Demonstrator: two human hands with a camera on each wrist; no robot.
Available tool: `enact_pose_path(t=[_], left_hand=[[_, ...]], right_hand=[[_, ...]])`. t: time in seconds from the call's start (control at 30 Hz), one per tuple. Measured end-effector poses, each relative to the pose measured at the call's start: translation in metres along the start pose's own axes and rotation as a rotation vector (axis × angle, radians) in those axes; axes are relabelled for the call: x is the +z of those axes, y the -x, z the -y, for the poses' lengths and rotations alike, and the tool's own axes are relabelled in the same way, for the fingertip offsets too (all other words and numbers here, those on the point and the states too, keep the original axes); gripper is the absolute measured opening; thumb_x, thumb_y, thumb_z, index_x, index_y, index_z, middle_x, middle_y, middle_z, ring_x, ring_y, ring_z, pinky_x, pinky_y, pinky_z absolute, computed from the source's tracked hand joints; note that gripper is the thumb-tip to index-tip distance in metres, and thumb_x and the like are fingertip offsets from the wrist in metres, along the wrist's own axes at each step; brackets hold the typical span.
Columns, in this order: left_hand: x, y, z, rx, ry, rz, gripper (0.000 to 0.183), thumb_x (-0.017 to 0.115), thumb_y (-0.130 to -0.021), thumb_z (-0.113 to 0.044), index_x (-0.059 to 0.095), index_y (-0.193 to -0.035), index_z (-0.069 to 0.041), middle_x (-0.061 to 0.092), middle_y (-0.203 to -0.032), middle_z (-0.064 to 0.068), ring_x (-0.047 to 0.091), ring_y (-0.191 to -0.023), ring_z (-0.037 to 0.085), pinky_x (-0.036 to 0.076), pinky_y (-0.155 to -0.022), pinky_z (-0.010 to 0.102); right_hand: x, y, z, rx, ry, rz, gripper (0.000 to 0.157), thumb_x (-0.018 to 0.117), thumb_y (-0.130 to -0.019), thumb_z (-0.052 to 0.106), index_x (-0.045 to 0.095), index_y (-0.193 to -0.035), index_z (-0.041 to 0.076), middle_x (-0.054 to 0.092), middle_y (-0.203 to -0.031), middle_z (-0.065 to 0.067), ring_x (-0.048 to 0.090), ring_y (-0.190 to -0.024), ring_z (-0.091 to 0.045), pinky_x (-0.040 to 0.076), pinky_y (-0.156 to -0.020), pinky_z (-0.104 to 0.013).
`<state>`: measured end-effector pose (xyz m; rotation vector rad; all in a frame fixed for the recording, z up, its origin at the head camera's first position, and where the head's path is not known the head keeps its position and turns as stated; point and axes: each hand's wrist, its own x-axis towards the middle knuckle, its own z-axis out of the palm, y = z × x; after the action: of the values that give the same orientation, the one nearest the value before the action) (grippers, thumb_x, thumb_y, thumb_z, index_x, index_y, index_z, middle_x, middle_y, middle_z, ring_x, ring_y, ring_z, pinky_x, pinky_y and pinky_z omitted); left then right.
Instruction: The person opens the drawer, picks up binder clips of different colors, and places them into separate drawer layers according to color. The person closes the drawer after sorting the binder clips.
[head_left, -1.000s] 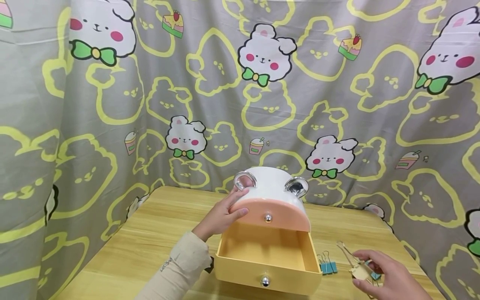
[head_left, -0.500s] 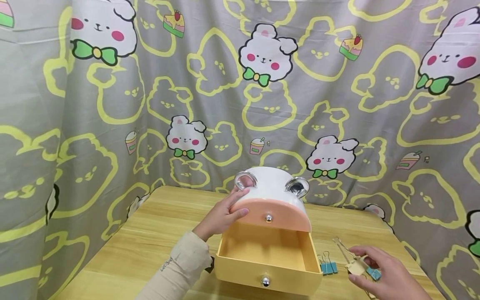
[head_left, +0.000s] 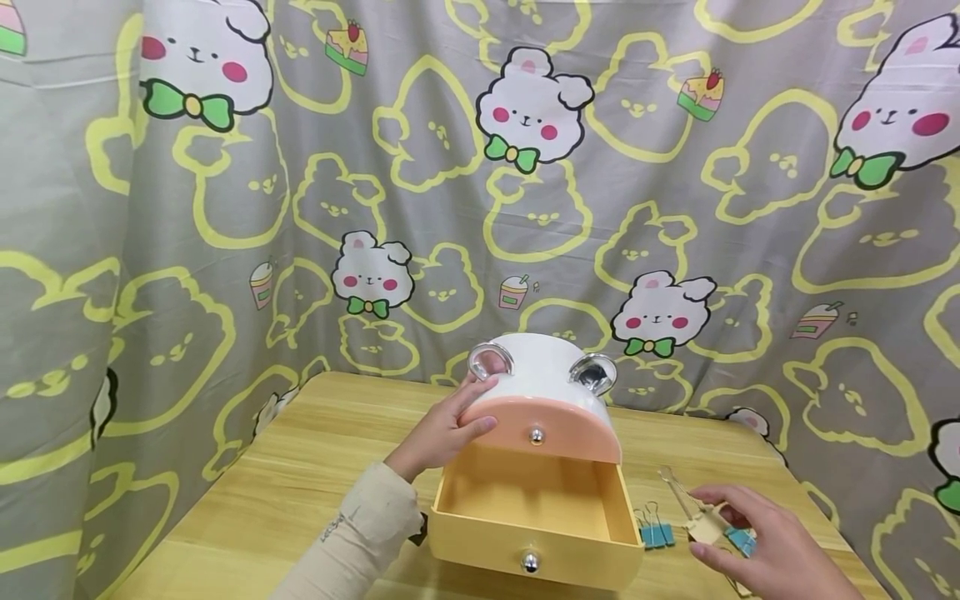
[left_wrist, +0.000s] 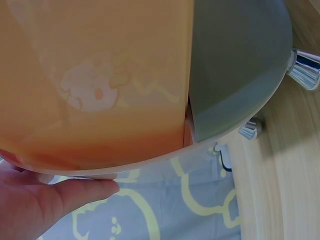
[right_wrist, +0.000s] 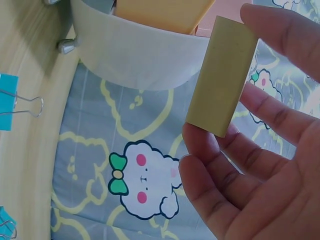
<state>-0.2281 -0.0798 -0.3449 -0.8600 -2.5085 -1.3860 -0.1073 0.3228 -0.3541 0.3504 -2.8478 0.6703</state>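
My left hand [head_left: 442,429] rests on the left side of a white mini drawer cabinet [head_left: 540,362], its thumb against the pink upper drawer front [head_left: 577,435]. In the left wrist view that thumb [left_wrist: 85,192] lies straight along the cabinet's rim. Below, the yellow drawer [head_left: 480,546] is pulled out, with bare floor visible inside. To its right, my right hand [head_left: 772,542] pinches a pale yellow binder clip [head_left: 707,527] above the table. The right wrist view shows the clip's broad body [right_wrist: 222,77] between thumb and fingers; its wire handles are hidden there.
A blue binder clip [head_left: 657,536] stands beside the open drawer, and another blue clip [head_left: 742,542] lies partly behind my right hand. Some yellow wire shows below that hand. A patterned curtain [head_left: 450,208] hangs around the wooden table [head_left: 300,467].
My right hand has moved left and slightly up with the yellow binder clip, uncovering more of the blue clip behind it. The left hand, cabinet and drawer stay as they were.
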Motion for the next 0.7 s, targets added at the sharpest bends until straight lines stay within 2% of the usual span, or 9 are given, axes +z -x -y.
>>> enact_pose_path(t=[0.2, 0.33, 0.53, 0.7], left_hand=[[0.000, 0.000, 0.000, -0.011, 0.005, 0.004, 0.059, 0.064, -0.093, -0.034, 0.042, -0.148, -0.027, 0.020, -0.158, 0.013, 0.021, -0.142, 0.035, 0.022, -0.107, 0.061], [-0.001, -0.001, 0.000, -0.001, 0.010, 0.007, 0.059, 0.064, -0.094, -0.033, 0.042, -0.148, -0.026, 0.021, -0.158, 0.013, 0.020, -0.143, 0.034, 0.022, -0.108, 0.061], [-0.001, -0.001, 0.001, 0.003, 0.008, 0.004, 0.060, 0.065, -0.093, -0.034, 0.042, -0.148, -0.026, 0.021, -0.158, 0.014, 0.020, -0.143, 0.035, 0.023, -0.107, 0.062], [-0.001, 0.000, 0.000, 0.010, 0.006, 0.000, 0.059, 0.065, -0.093, -0.032, 0.042, -0.148, -0.025, 0.020, -0.158, 0.015, 0.019, -0.143, 0.036, 0.022, -0.107, 0.062]], right_hand=[[-0.001, -0.001, 0.005, -0.021, 0.004, -0.016, 0.052, 0.081, -0.076, 0.042, 0.062, -0.118, 0.017, 0.061, -0.109, 0.002, 0.053, -0.080, -0.004, 0.046, -0.062, -0.029], [0.001, -0.001, 0.008, -0.060, 0.013, -0.072, 0.049, 0.082, -0.074, 0.042, 0.063, -0.115, 0.022, 0.061, -0.106, 0.007, 0.052, -0.080, -0.001, 0.046, -0.063, -0.028], [0.002, -0.002, 0.012, -0.123, -0.016, -0.141, 0.048, 0.085, -0.072, 0.037, 0.064, -0.113, 0.022, 0.061, -0.100, 0.012, 0.051, -0.077, 0.001, 0.045, -0.062, -0.027], [0.001, -0.005, 0.017, -0.116, -0.007, -0.137, 0.049, 0.084, -0.072, 0.040, 0.064, -0.114, 0.024, 0.062, -0.105, 0.009, 0.052, -0.081, -0.001, 0.046, -0.064, -0.029]])
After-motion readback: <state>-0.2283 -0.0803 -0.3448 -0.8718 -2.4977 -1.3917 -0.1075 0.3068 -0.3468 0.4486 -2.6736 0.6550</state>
